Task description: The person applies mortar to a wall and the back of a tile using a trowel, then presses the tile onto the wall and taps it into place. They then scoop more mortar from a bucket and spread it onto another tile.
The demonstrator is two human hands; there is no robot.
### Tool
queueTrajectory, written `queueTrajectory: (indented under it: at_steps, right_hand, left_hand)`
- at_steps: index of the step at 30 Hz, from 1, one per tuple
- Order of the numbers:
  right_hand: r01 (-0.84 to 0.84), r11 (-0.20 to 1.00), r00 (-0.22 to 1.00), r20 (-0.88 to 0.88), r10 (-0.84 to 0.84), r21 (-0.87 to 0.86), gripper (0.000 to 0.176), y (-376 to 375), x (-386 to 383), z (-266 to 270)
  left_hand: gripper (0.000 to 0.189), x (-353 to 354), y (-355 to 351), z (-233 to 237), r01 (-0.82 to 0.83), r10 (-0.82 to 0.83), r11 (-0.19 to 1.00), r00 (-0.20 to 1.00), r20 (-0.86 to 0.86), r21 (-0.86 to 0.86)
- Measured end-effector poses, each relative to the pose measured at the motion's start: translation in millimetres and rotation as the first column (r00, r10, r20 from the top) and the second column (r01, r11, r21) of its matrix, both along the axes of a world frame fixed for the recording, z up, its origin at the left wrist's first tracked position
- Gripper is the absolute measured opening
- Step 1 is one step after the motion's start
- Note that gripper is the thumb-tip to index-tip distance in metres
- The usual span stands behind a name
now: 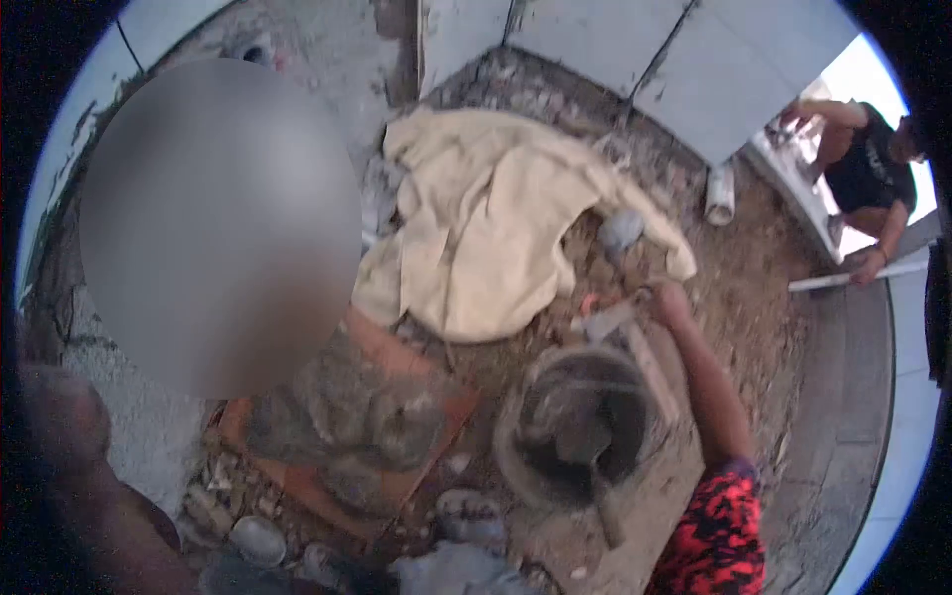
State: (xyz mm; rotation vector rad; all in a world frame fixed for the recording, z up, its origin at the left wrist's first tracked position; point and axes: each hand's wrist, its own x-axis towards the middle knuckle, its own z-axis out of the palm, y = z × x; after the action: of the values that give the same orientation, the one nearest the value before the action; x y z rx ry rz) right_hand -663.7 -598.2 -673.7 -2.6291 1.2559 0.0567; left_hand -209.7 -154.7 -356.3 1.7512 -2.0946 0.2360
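Up close, red sleeve [716, 535]. Then big cream cloth [486, 218]. Next, orange board [436, 382] piled with wet grey mud [347, 416], more left in the bucket [511, 436]: looks about halfway. Right hand [669, 297] grip closed round a grey tool [605, 322] just beside the cloth. Left hand [61, 421] blurry, grip unclear.

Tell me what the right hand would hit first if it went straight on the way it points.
The right hand points away from the body, past the bucket. First in that line is probably the trailing end of the cream cloth; depth is unclear, so it might pass above it.
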Motion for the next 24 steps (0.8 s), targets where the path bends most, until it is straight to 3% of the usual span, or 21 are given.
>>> queueTrajectory:
  at_steps: [1, 3, 6, 9, 12, 13, 14, 16, 18, 20, 22, 24]
  right_hand:
    - [-0.005, 0.999, 1.000, 0.007, 0.005, -0.039, 0.039, -21.6, -1.3, -17.9]
    - [0.004, 0.972, 0.976, -0.210, -0.055, -0.236, 0.035, -55.3, 8.0, -82.2]
    - [0.041, 0.997, 0.942, -0.331, -0.059, -0.061, 0.033, -47.4, 49.3, -50.6]
    - [0.169, 0.983, 0.979, -0.108, -0.175, -0.065, 0.029, -39.5, 50.8, -58.3]
    - [0.476, 0.878, 0.857, 0.200, -0.475, 0.047, 0.027, -18.9, 61.7, -42.6]
    - [0.315, 0.948, 0.948, -0.027, -0.316, -0.046, 0.026, -27.8, 59.3, -44.7]
    - [0.111, 0.987, 0.963, -0.232, -0.135, -0.115, 0.025, -35.5, 58.3, -44.7]
    - [0.035, 0.990, 0.997, -0.065, -0.044, -0.136, 0.023, -37.7, 47.3, -46.3]
    - [-0.043, 0.987, 0.986, -0.166, 0.017, -0.154, 0.023, -41.8, 36.7, -53.7]
    - [-0.086, 0.988, 0.978, -0.202, 0.060, -0.125, 0.030, -59.8, 7.2, -65.0]
    - [-0.146, 0.977, 0.985, 0.064, 0.157, -0.155, 0.028, -52.6, 11.8, -39.7]
    - [-0.204, 0.968, 0.928, 0.286, 0.239, -0.148, 0.022, -16.2, 62.6, 43.2]
  left_hand:
    - [0.030, -4.8, 3.4, -2.7, -0.006, 0.007, 1.000, 1.000, 0.009, -0.026]
    - [0.029, -7.5, -5.7, 4.9, -0.005, 0.006, 0.999, 1.000, 0.011, -0.045]
    - [0.027, -12.4, -16.7, 26.4, 0.021, -0.021, 0.998, 1.000, -0.012, -0.058]
    - [0.025, -18.7, -20.6, 45.4, -0.001, -0.002, 0.990, 1.000, -0.022, -0.138]
    - [0.023, -27.5, -35.6, 41.9, -0.063, 0.052, 0.984, 0.996, -0.069, -0.168]
    - [0.022, -27.8, -46.4, 29.6, -0.095, 0.080, 0.985, 0.991, -0.108, -0.144]
    - [0.022, -25.8, -54.7, 11.9, -0.145, 0.130, 0.986, 0.978, -0.162, -0.082]
    - [0.021, -17.4, -70.8, -39.2, -0.206, 0.224, 0.974, 0.934, -0.277, 0.092]
    - [0.027, -12.1, -63.9, -98.6, -0.167, 0.329, 0.900, 0.867, -0.375, 0.402]
    - [0.027, -10.0, -49.2, -153.8, -0.002, 0.276, 0.808, 0.885, -0.376, 0.589]
    - [0.027, -20.8, -40.2, -188.5, 0.060, 0.233, 0.791, 0.891, -0.389, 0.609]
    - [0.035, -30.4, -47.8, -184.8, 0.109, 0.219, 0.744, 0.892, -0.395, 0.659]
